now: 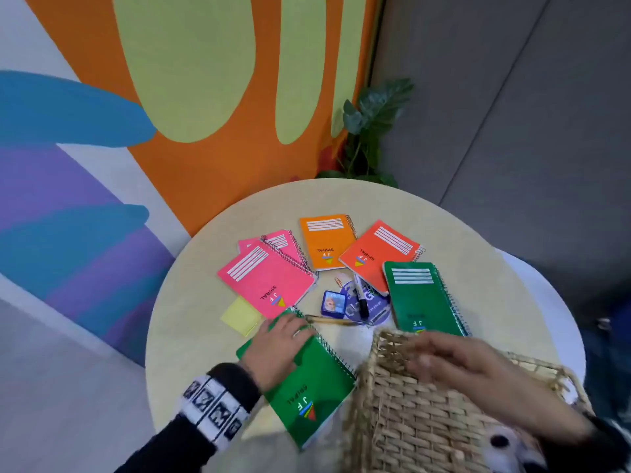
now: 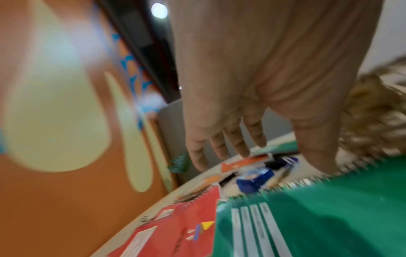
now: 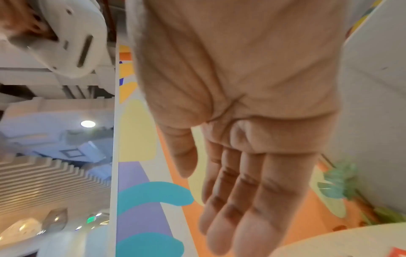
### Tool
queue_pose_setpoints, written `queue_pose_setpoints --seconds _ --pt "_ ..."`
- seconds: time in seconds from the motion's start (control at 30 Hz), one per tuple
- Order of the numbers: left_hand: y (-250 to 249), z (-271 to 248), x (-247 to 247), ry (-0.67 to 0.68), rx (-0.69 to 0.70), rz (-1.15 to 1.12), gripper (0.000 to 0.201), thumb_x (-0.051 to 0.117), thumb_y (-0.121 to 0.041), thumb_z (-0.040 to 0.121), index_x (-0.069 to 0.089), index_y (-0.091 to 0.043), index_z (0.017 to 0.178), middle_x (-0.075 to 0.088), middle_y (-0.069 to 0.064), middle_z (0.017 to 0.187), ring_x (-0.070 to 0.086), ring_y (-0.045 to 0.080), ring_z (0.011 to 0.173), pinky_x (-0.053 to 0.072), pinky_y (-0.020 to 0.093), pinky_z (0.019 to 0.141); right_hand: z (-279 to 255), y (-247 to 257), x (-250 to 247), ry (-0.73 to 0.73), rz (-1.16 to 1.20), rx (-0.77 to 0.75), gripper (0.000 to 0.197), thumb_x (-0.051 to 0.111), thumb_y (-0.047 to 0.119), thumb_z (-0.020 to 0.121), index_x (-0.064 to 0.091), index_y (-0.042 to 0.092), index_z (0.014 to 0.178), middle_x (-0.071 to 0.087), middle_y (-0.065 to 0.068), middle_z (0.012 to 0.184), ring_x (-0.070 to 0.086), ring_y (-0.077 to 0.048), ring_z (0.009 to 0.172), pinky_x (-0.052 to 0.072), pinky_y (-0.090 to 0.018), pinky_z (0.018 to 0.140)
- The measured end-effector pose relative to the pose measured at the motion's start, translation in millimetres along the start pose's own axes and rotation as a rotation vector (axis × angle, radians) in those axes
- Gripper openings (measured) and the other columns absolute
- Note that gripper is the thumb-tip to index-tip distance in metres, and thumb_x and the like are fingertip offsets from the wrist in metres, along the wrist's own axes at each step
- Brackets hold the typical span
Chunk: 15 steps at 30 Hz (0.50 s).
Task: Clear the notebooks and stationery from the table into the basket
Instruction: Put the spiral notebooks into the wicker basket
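Note:
My left hand [image 1: 276, 343] lies flat on the near green spiral notebook [image 1: 307, 397], at its top corner. In the left wrist view the fingers [image 2: 237, 144] are straight and spread, and the thumb touches the notebook's [image 2: 318, 217] wire spine. My right hand [image 1: 454, 363] hovers open and blurred over the wicker basket [image 1: 409, 421] at the table's near right; its palm [image 3: 241, 156] holds nothing. Further back lie a second green notebook [image 1: 423, 298], two overlapping pink ones [image 1: 266, 278], an orange one [image 1: 326, 242] and a red-orange one [image 1: 379, 250].
Small items sit mid-table: a black marker [image 1: 361, 298] on a round purple disc [image 1: 375, 310], a blue box [image 1: 333, 302], a pencil [image 1: 334, 320], a paper clip [image 1: 338, 280] and yellow sticky notes [image 1: 240, 315]. The round table [image 1: 205, 336] stands by a painted wall, a plant [image 1: 368, 131] behind it.

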<state>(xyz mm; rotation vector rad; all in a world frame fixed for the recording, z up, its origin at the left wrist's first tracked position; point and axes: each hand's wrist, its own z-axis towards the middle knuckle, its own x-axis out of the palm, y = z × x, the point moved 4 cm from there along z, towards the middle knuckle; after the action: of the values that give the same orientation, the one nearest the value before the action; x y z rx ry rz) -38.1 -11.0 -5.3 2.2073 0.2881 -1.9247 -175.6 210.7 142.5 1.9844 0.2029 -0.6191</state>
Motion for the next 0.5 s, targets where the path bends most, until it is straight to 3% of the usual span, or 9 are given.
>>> queue_pose_setpoints --seconds 0.07,0.1,0.17,0.27,0.37,0.4,0.43,0.47,0.5 --pt "-14 20 16 0.236 0.099 0.004 0.098 0.080 -0.024 0.075 0.024 -0.022 0.154 0.020 0.004 0.164 0.015 0.029 0.152 0.024 0.061 0.118 48 16 -7 -0.089 -0.112 -0.032 0.018 0.056 0.029 0.090 0.065 0.029 0.106 0.072 0.002 0.091 0.064 -0.012 0.079 0.053 -0.037 0.079" --pt "-17 28 23 0.337 0.115 0.039 0.104 0.079 -0.026 0.078 0.011 -0.023 0.157 0.005 0.003 0.166 0.000 0.029 0.154 0.013 0.063 0.120 74 23 -9 -0.100 -0.161 -0.035 0.018 0.055 0.024 0.092 0.065 0.024 0.106 0.071 0.002 0.094 0.064 -0.014 0.082 0.052 -0.037 0.080" --pt "-18 41 23 0.430 0.132 0.115 0.113 0.081 -0.033 0.076 0.003 -0.021 0.158 -0.001 0.006 0.167 -0.009 0.031 0.153 0.005 0.065 0.120 126 29 -6 -0.090 -0.297 0.018 0.022 0.052 0.021 0.092 0.064 0.014 0.109 0.069 -0.003 0.103 0.063 -0.021 0.093 0.050 -0.038 0.086" --pt "-16 48 24 0.464 0.140 0.197 0.110 0.084 -0.035 0.072 0.015 -0.016 0.156 0.012 0.013 0.164 0.002 0.033 0.153 0.005 0.064 0.119 192 22 7 -0.038 -0.474 0.092 0.027 0.048 0.020 0.092 0.064 0.008 0.110 0.067 -0.010 0.114 0.060 -0.026 0.104 0.047 -0.036 0.089" --pt "-18 47 10 0.444 0.182 0.235 0.090 0.084 -0.029 0.070 0.038 -0.011 0.145 0.031 0.020 0.152 0.021 0.034 0.146 0.008 0.066 0.119 243 15 25 0.017 -0.587 0.167 0.029 0.047 0.018 0.093 0.063 0.004 0.113 0.064 -0.014 0.119 0.058 -0.030 0.110 0.046 -0.034 0.090" --pt "-19 44 2 0.407 0.202 0.238 0.078 0.085 -0.027 0.066 0.051 -0.013 0.135 0.043 0.022 0.144 0.033 0.035 0.141 0.023 0.063 0.114 258 12 32 0.037 -0.604 0.189 0.030 0.047 0.018 0.092 0.062 0.004 0.114 0.064 -0.014 0.120 0.058 -0.031 0.111 0.046 -0.034 0.091" --pt "-16 42 -3 0.383 0.192 0.245 0.064 0.089 -0.026 0.057 0.067 -0.018 0.116 0.061 0.018 0.127 0.051 0.033 0.129 0.020 0.066 0.115 272 8 38 0.053 -0.621 0.210 0.030 0.047 0.018 0.092 0.061 0.004 0.114 0.063 -0.014 0.121 0.058 -0.031 0.111 0.047 -0.035 0.091" --pt "-12 39 -7 0.347 0.189 0.199 0.051 0.093 -0.029 0.042 0.076 -0.027 0.090 0.073 0.008 0.100 0.067 0.028 0.108 0.029 0.051 0.109 284 5 44 0.065 -0.640 0.231 0.030 0.047 0.019 0.091 0.059 0.005 0.116 0.062 -0.013 0.122 0.058 -0.031 0.111 0.049 -0.036 0.091" --pt "-9 36 -2 0.271 0.199 0.129 0.046 0.093 -0.033 0.029 0.076 -0.036 0.071 0.074 -0.005 0.079 0.073 0.020 0.088 0.044 0.048 0.102 295 2 50 0.074 -0.643 0.244 0.031 0.047 0.019 0.091 0.056 0.006 0.118 0.060 -0.013 0.123 0.058 -0.031 0.111 0.049 -0.037 0.091"
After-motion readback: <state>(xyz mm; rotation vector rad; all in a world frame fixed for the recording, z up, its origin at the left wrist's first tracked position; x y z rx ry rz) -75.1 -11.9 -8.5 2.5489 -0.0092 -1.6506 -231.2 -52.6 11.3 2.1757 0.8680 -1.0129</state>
